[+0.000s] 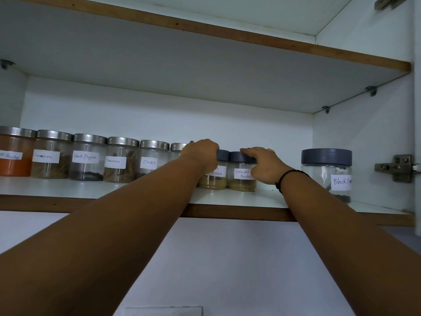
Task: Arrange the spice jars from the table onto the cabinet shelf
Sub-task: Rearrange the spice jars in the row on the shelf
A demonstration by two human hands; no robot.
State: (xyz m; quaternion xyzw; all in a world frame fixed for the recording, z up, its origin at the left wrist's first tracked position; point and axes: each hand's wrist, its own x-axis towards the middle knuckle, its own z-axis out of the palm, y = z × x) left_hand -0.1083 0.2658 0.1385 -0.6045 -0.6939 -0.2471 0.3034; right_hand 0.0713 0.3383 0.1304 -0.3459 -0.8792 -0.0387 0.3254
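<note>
Forearms reach up from the lower edge to the shelf (pixel 136 189), each hand on one grey-lidded jar. Left hand (pixel 201 153): fingers curled down over the lid of the masala jar (pixel 216 177), gripping it from above. Right hand (pixel 265 166): fingers laid across the lid of the coriander jar (pixel 241 179), palm against its right side, holding it. Both jars stand upright on the shelf, side by side and touching or nearly so. They sit in the gap between the steel-lidded jars (pixel 87 157) ranged to the left and the large jar (pixel 327 174) standing apart to the right. The top grip probably suits so high a reach. The paired hold likely serves to slide the two jars into line with the row, labels outward. Each jar is small, round and clear, with a handwritten white label and a shallow layer of tan powder at the bottom. The left wrist hides part of the masala label.
</note>
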